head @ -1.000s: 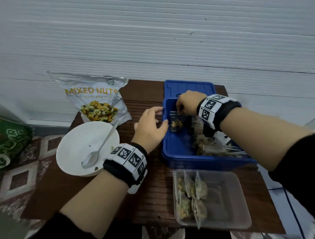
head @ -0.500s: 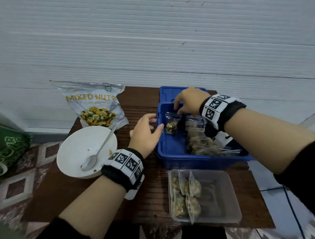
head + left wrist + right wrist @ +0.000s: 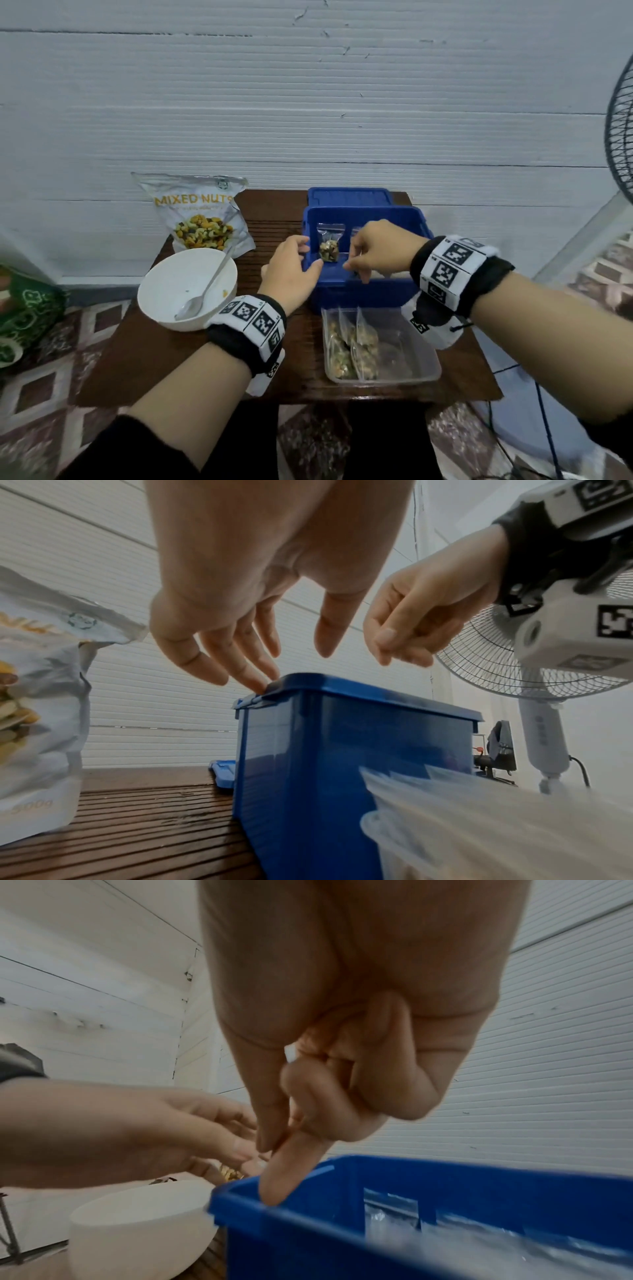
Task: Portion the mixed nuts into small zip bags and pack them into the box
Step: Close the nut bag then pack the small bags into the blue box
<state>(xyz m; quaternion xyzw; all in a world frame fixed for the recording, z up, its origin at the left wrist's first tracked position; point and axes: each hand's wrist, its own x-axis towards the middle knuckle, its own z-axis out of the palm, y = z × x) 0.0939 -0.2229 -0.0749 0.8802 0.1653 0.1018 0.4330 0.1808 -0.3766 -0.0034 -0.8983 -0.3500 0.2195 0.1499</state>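
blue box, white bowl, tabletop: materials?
Blue box: looks like moulded plastic, glossy; thin rim and reflective walls. White bowl: smooth and opaque, ceramic or melamine, cannot tell which. Table: dark brown wood-look slats with grooves; solid wood or laminate unclear.

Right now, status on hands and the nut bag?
Left hand open, fingers on blue plastic box rim. Right hand curled, nothing seen held. Small clear zip bag of nuts upright inside box. Nothing blocking.

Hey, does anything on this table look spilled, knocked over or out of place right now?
Nothing stands out. The mixed nuts pouch stands upright, the spoon rests in the white bowl, and filled zip bags sit in the blue box and the clear container.
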